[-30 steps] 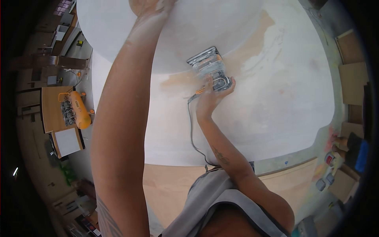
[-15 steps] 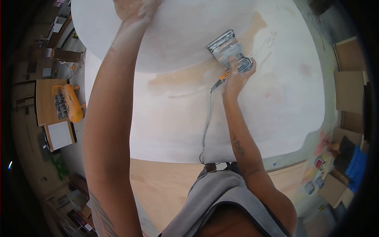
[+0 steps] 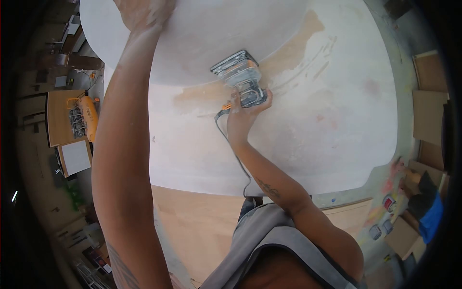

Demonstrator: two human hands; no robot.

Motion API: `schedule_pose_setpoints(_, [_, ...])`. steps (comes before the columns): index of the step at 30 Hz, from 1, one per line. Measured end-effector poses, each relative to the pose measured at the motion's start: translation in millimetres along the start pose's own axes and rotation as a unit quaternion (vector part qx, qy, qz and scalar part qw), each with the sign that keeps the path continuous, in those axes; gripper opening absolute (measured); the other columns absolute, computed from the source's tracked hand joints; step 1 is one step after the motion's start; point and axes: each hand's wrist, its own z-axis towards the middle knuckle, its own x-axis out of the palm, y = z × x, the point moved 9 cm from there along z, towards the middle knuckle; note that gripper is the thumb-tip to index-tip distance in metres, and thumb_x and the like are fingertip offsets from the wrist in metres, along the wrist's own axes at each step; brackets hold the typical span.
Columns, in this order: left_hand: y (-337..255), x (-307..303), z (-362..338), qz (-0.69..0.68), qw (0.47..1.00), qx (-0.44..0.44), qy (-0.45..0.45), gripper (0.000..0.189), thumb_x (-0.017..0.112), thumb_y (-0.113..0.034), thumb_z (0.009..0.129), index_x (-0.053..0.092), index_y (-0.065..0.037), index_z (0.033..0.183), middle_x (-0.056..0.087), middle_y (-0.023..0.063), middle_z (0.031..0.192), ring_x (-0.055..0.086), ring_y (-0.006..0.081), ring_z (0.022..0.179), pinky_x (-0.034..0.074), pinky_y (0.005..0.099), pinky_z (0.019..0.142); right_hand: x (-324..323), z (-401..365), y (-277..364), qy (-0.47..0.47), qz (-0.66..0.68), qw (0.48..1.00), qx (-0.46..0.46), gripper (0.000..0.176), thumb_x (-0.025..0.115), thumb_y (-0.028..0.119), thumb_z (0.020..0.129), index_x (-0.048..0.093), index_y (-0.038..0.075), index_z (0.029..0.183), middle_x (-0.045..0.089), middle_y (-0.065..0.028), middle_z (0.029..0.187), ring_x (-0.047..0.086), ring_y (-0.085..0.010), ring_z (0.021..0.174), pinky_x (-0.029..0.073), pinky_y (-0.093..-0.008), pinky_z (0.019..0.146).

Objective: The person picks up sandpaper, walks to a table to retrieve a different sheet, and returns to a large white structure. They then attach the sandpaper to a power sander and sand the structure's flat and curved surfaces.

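– That broad white surface [image 3: 337, 144] fills the middle of the frame, and its near edge worries me. See the cord [image 3: 234, 153]?

– Running down past the grey top [image 3: 267, 226] the person wears? Yes. If the body leans in or the cord catches at that edge, I'd expect a tug on the tool.

– The right hand [image 3: 240, 119] has it, though. Fingers and thumb are closed round the rear body of the sander [image 3: 243, 79], just above the centre of the frame.

– One hand only, and the skin looks dusty. A dusty grip could slip or twist.

– And the flat plate lies by the tan patch [image 3: 197, 95], where the greyer rounded area begins. Tipped onto one edge there, it might gouge, I'd say.

– What about the left hand [image 3: 144, 13]?

– Upper left, cut off by the frame. I can't tell how open it is, or whether it holds anything. If it bears weight on a powdery face, it could slide.

– Farther off, at lower right, there's another person in blue [image 3: 431, 219], near a red-and-white can [image 3: 389, 203].

– Well apart from the sander, at least.
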Motion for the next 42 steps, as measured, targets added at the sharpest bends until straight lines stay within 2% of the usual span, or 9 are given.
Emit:
schedule_pose_setpoints(3, [-36,20,29,0.007,1.000,0.005,-0.004,0.048,0.054,-0.015,0.094,0.054,-0.003,0.140,0.048,0.0197,0.152,0.038,0.0389,0.146,0.027,0.0507,0.124,-7,33,34,0.008,0.008,1.000,0.009,0.090,0.078,0.012,0.095,0.010,0.009,0.155,0.047,-0.0204,0.125,0.059,-0.0195,0.097,0.052,-0.0347,0.084])
schedule_pose_setpoints(6, [-57,28,45,0.011,1.000,0.004,0.007,0.047,0.053,-0.014,0.095,0.054,-0.003,0.140,0.048,0.0197,0.152,0.039,0.0395,0.146,0.028,0.0507,0.123,-23,65,49,0.030,0.099,0.986,0.129,0.089,0.078,0.019,0.096,0.012,0.009,0.155,0.047,-0.0220,0.129,0.058,-0.0219,0.105,0.051,-0.0361,0.089])
schedule_pose_setpoints(11, [-51,33,43,0.011,1.000,-0.004,0.008,0.046,0.052,-0.014,0.095,0.053,-0.003,0.140,0.048,0.0194,0.152,0.039,0.0397,0.145,0.028,0.0508,0.123,-59,126,60,-0.032,-0.078,0.996,-0.022,0.087,0.080,0.030,0.096,0.021,0.006,0.155,0.048,-0.0199,0.134,0.054,-0.0248,0.117,0.048,-0.0352,0.096])
schedule_pose_setpoints(13, [-53,34,40,0.020,1.000,0.000,0.009,0.046,0.052,-0.014,0.096,0.054,-0.003,0.140,0.047,0.0190,0.152,0.039,0.0396,0.145,0.028,0.0507,0.123,-72,151,73,-0.040,-0.096,0.993,-0.062,0.085,0.081,0.028,0.095,0.024,0.006,0.155,0.051,-0.0186,0.130,0.058,-0.0225,0.105,0.052,-0.0345,0.085])
schedule_pose_setpoints(16, [-38,32,31,0.015,1.000,-0.004,0.003,0.046,0.053,-0.014,0.095,0.054,-0.004,0.140,0.047,0.0189,0.152,0.039,0.0394,0.145,0.028,0.0508,0.123,-65,169,65,0.004,0.020,1.000,0.022,0.077,0.077,0.030,0.098,0.030,0.002,0.151,0.042,-0.0244,0.143,0.048,-0.0315,0.129,0.040,-0.0405,0.109])
schedule_pose_setpoints(24, [-44,40,41,0.004,1.000,-0.001,-0.003,0.048,0.055,-0.014,0.093,0.055,-0.004,0.139,0.049,0.0192,0.151,0.040,0.0400,0.144,0.029,0.0508,0.123,-55,143,74,-0.058,-0.034,0.998,-0.016,0.077,0.077,0.024,0.098,0.027,0.005,0.152,0.044,-0.0211,0.138,0.051,-0.0299,0.123,0.048,-0.0380,0.098])
schedule_pose_setpoints(28, [-45,40,38,0.004,1.000,0.002,-0.006,0.047,0.055,-0.014,0.093,0.056,-0.003,0.139,0.049,0.0198,0.150,0.041,0.0402,0.144,0.029,0.0510,0.123,-33,94,59,-0.059,0.010,0.998,0.026,0.081,0.077,0.020,0.097,0.021,0.006,0.154,0.044,-0.0207,0.135,0.055,-0.0275,0.116,0.051,-0.0365,0.091])
schedule_pose_setpoints(36, [-76,66,28,0.019,0.999,0.030,-0.006,0.046,0.053,-0.014,0.094,0.055,-0.001,0.138,0.050,0.0219,0.149,0.040,0.0394,0.144,0.027,0.0516,0.122,-11,60,-8,-0.038,0.073,0.994,0.078,0.084,0.072,0.016,0.100,0.010,0.014,0.156,0.053,-0.0214,0.121,0.062,-0.0176,0.075,0.054,-0.0309,0.063])
schedule_pose_setpoints(42, [-100,85,35,0.016,1.000,0.026,0.000,0.047,0.054,-0.015,0.094,0.054,-0.002,0.139,0.049,0.0218,0.150,0.040,0.0398,0.144,0.026,0.0517,0.123,-5,61,-10,-0.011,0.136,0.985,0.103,0.085,0.072,0.016,0.100,0.007,0.012,0.155,0.052,-0.0211,0.122,0.063,-0.0183,0.087,0.054,-0.0314,0.068])
